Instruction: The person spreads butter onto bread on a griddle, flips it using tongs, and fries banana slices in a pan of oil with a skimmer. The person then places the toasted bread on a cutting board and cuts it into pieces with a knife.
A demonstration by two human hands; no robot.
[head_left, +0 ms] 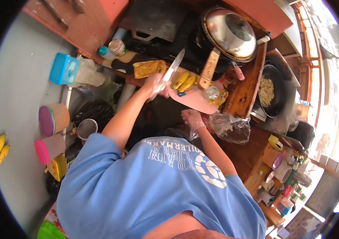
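My left hand [156, 86], in a clear plastic glove, is closed round the handle of a kitchen knife [174, 65], its blade pointing up and away. Just beyond that hand lies a browned rectangular slab of food [148, 69]. Yellow bananas [186, 82] rest on a pink cutting board [196, 100], to the right of the knife. My right hand [193, 119], also gloved, is near the board's front edge with its fingers curled; what they hold, if anything, does not show. A clear plastic bag [229, 126] lies beside it.
A lidded pan [229, 34] with a wooden handle stands on the black stove. Pale cut pieces [266, 91] lie in a dark wok [275, 75] at right. A small glass [212, 93] stands on the board. At left are a blue container [64, 68] and several tubs.
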